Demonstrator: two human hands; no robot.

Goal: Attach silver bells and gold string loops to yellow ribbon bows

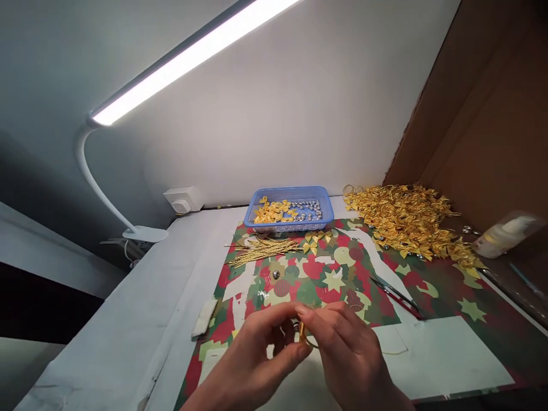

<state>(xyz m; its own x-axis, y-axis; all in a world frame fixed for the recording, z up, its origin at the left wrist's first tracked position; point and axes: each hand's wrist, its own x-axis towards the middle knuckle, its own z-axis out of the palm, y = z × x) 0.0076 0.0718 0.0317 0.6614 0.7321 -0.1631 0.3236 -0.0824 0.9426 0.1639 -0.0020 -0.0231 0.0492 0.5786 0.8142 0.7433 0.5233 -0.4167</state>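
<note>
My left hand (252, 357) and my right hand (346, 348) meet low in the middle of the view, over a red, green and cream patterned sheet (325, 279). Both pinch a small gold piece (305, 335), a thin loop with a tiny dark part between the fingertips. The fingers of both hands are closed around it. Most of the piece is hidden by the fingers.
A blue basket (289, 208) at the back holds gold bows and silver bells. A big pile of gold bows (409, 220) lies at the right. Gold cords (263, 250) and a few bows (317, 238) lie near the basket. Scissors (396, 297), a white sheet (449, 354), a lamp (145, 233).
</note>
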